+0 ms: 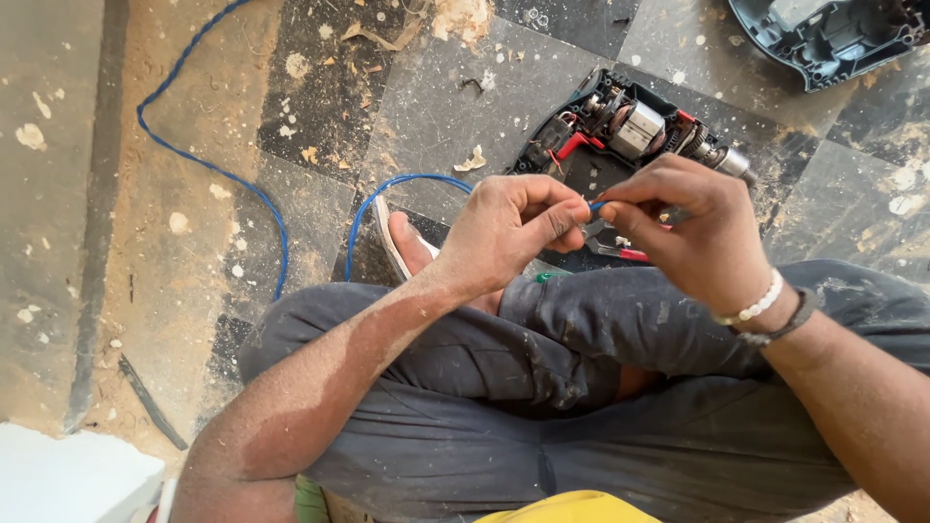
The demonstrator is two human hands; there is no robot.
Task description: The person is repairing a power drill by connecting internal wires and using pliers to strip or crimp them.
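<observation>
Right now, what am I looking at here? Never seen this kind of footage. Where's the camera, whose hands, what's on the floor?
There is no machine here: a person sits cross-legged on a dusty tiled floor, and the one picture comes from a camera worn on their head, looking down at their own lap and hands.

The left hand and the right hand meet in front of the knees, both pinching the end of a thin blue wire. The wire loops away across the floor to the left.

Just past the hands lies an opened power drill, its motor and wiring bare. Its removed casing half lies at the top right. Wood shavings are scattered about. A red-handled tool lies under the hands; I cannot tell which kind.
</observation>
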